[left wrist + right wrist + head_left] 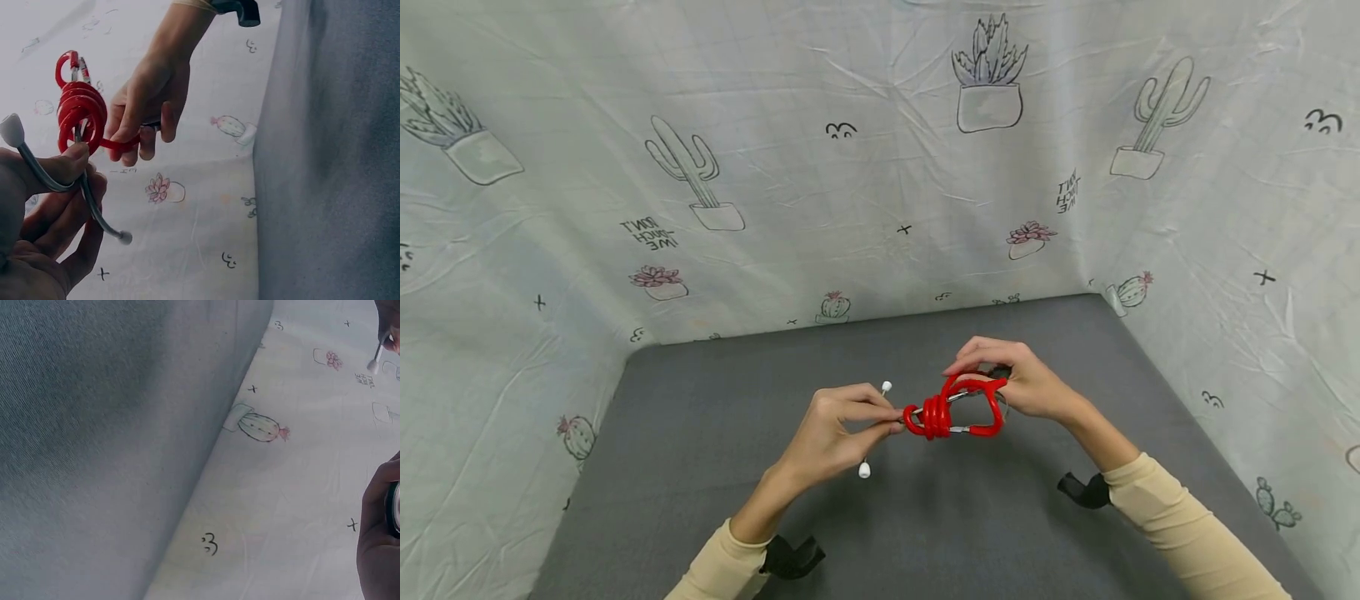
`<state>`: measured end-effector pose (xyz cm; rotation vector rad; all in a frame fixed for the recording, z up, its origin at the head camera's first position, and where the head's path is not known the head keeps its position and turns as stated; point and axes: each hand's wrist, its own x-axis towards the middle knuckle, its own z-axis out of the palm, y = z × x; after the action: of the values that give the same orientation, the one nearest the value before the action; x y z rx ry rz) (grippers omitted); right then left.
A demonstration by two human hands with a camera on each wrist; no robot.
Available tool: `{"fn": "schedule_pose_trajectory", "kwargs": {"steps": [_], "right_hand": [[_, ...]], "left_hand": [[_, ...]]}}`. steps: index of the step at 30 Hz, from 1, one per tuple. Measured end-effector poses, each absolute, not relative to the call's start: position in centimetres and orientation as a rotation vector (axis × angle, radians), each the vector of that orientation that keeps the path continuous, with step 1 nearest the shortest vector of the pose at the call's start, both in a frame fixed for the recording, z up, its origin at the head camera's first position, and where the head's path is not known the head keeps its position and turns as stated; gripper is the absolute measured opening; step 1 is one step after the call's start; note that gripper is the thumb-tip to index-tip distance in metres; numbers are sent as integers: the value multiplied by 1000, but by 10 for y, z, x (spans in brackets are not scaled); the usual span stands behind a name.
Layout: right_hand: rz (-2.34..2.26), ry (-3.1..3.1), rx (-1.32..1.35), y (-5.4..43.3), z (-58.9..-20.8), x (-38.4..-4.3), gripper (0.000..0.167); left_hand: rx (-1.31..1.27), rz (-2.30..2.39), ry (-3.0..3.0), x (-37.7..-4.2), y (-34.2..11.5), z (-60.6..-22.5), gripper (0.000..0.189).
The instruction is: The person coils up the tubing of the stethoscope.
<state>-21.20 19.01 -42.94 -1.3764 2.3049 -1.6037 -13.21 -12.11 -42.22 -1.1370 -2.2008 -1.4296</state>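
A stethoscope point(936, 417) with red tubing is held in the air between both hands. Its tubing is wound in several coils around its middle, and a red loop extends toward the right. The left hand point(831, 429) pinches the metal ear tubes between thumb and fingers, close to the coils. White ear tips point(864, 470) stick out on either side of that hand. In the right hand point(1026, 379) are the loose tubing end and the chest piece, whose round dark rim point(392, 509) shows at the right wrist view's edge. The fingers hide much of it.
A grey cloth-covered table point(700, 467) lies below the hands. White fabric point(865, 183) printed with cacti and potted plants hangs behind it and at both sides. Black straps point(793, 557) show at both wrists, beside cream sleeves point(1187, 525).
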Motion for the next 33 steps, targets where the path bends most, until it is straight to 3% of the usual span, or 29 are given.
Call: {"fn": "schedule_pose_trajectory", "kwargs": {"steps": [3,8,16,22,33], "right_hand": [[-1685,2328,-1366,188,-438,-208,38],[-1790,2445,-1383,175,-454,-193,34],[-1812,2662,-1442,150,-461,-157,6],[-1744,2798,-1529,133,-459,-129,33],[-1356,3059,-1641,122,-447,-111,32]], "left_hand": [[-1103,-1439,-2178,-132,-122,-424,18],[-967,-1423,-2149,-131,-123,-427,17],[-754,-1350,-2147,-131,-127,-438,15],[-708,-1328,-2191,-128,-132,-440,15],[-698,-1322,-2249,-122,-139,-440,14]]}}
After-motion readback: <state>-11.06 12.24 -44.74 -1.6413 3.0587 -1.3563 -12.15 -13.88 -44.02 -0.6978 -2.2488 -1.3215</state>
